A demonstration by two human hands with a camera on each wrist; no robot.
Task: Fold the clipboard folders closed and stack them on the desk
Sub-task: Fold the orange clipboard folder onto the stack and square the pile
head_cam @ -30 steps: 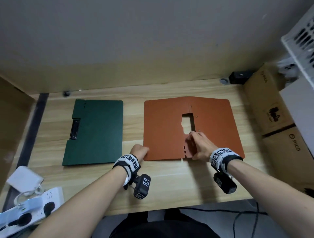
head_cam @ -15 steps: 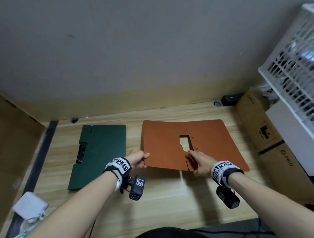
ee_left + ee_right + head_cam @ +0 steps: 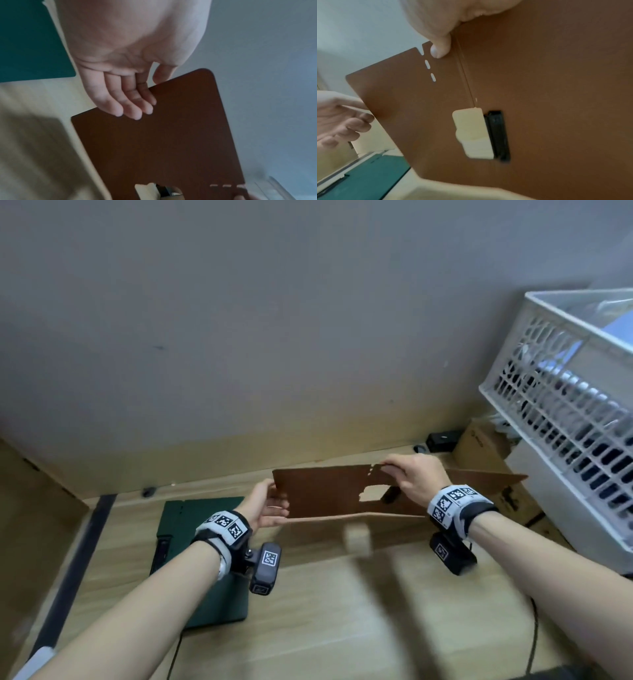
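Half a second back the orange folder (image 3: 329,498) had only its near edge raised off the desk (image 3: 342,611); now both hands have carried it up into the air, open and tilted, its near edge turned upward. At the fingers: the left hand (image 3: 265,505) has its fingers (image 3: 130,104) nearly straight and laid flat against the folder's left panel near the edge, and the thumb is hidden behind the board, so whether it truly pinches or only props the panel I cannot tell. The right hand (image 3: 412,481) pinches the upper edge by the row of slots, thumb tip (image 3: 439,50) pressed on the near face beside the spine crease, fingers curled over the top. Through the cut-out window shows the black clip (image 3: 498,135) mounted on the other panel. Outward from there, the green folder (image 3: 205,559) lies flat on the desk at the left, already shut with its clip at the left edge. As I judge it, the task is roughly half done — one folder closed and placed, the orange one not yet folded — leaving the two panels to be brought together and the folder laid on the green one.
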